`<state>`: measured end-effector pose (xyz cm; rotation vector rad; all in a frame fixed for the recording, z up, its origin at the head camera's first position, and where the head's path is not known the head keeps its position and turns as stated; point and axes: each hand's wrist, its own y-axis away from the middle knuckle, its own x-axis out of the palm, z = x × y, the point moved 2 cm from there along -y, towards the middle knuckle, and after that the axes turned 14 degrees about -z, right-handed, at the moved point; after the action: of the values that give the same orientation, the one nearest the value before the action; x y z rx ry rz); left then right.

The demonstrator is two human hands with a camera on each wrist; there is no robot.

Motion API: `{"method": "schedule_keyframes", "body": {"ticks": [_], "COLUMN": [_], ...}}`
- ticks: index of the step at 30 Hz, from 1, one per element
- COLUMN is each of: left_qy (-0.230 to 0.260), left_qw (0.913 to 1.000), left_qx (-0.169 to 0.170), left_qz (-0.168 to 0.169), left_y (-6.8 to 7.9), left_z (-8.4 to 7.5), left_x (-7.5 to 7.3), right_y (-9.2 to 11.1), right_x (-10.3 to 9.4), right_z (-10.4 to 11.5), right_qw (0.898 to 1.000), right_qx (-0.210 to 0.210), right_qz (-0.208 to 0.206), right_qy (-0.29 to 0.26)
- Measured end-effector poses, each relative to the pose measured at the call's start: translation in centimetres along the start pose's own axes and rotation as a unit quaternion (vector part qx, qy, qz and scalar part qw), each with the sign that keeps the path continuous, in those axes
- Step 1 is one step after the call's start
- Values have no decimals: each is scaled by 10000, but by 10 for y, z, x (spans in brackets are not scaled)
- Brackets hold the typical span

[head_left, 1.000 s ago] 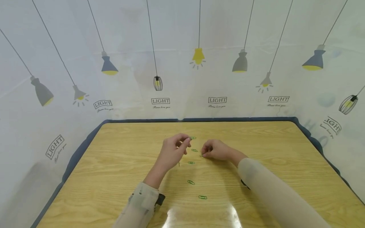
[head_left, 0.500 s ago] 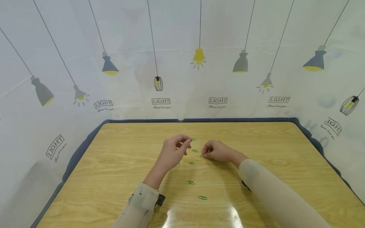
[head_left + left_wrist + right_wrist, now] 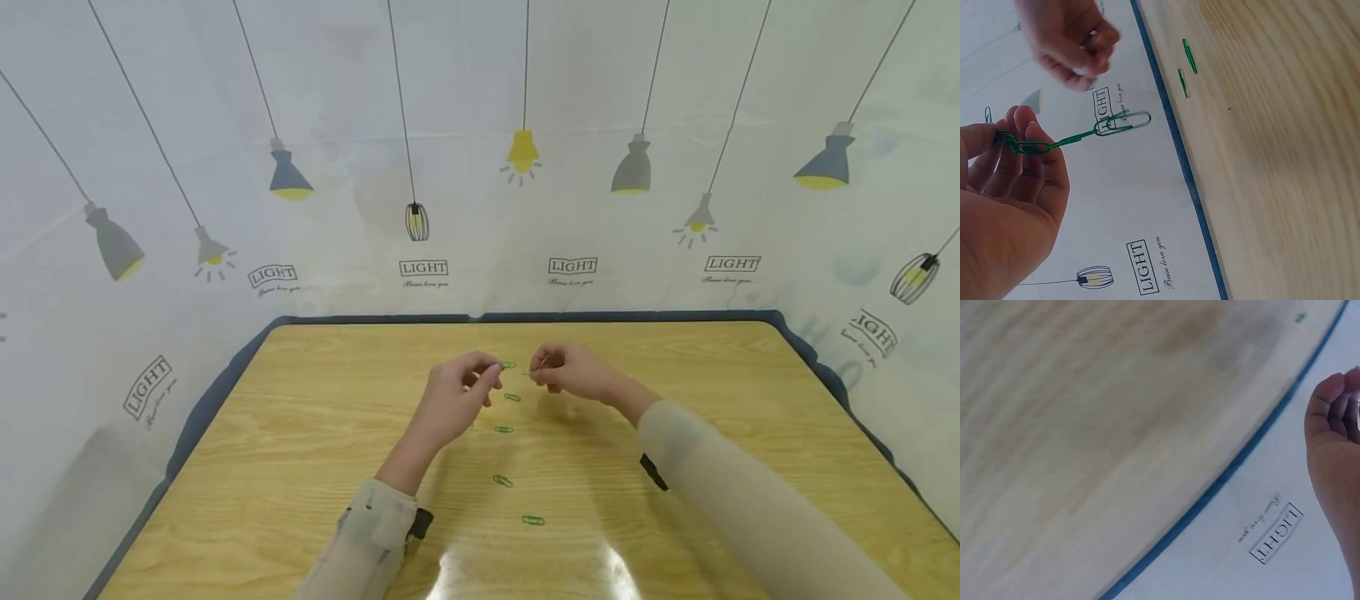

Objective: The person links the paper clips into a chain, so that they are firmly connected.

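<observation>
Linked green paper clips (image 3: 1077, 138), left of centre, are pinched in the left hand (image 3: 452, 398) over a wood-grain table (image 3: 300, 433); loose clips (image 3: 503, 430) line its middle; farther right, the right hand (image 3: 576, 372) pinches a faintly visible clip (image 3: 528, 373). White backdrop (image 3: 480, 200) printed with lamps and LIGHT signs wraps the upper frame.

Head view: set on the head of the person I am watching, it faces forward and down across the table (image 3: 262, 467) to the wall (image 3: 465, 67), far enough back to take in the left hand (image 3: 450, 396) and right hand (image 3: 577, 371). Left wrist view: turned on its side, it looks closely past its own hand toward the wall. Right wrist view: tipped steeply, near its hand, which the right border cuts. Head and left wrist views share both hands and green paper clips (image 3: 533, 520); all three share table and wall.
</observation>
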<state>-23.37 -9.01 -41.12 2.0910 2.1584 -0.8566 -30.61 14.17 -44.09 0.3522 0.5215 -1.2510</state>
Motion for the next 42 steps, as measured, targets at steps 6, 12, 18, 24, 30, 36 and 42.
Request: {"method": "schedule_keyframes", "body": {"ticks": [6,12,18,24,30,36,42], "left_qy": [-2,-26,-2,0,-23,-57,-50], "left_qw": [10000,10000,9999,9999,9999,9999,9999], "left_qx": [32,86,148,141,158,105,101], "left_qz": [-12,-5,37,56,55,69,111], "left_y": [0,-1,-2,-2,0,0,1], "left_z": [0,-1,-1,-1,-1,-1,-1], "left_x": [-1,-2,-3,-3,-4,-4,-5], "right_y": [1,7,15,18,19,20,24], "right_x": [-14,-16,-8,-5,-4,-5,-10], "right_z": [36,64,72,73,73,71,70], "right_qw": [9967,9929,9927,9919,9914,9901,9908], "right_qx": [-232,-400,-546,-661,-736,-827,-811], "right_qz": [-441,-514,-433,-391,-311,-300,-338], "right_qy": [-640,-998,-988,-1009,-1034,-1090,-1030]}}
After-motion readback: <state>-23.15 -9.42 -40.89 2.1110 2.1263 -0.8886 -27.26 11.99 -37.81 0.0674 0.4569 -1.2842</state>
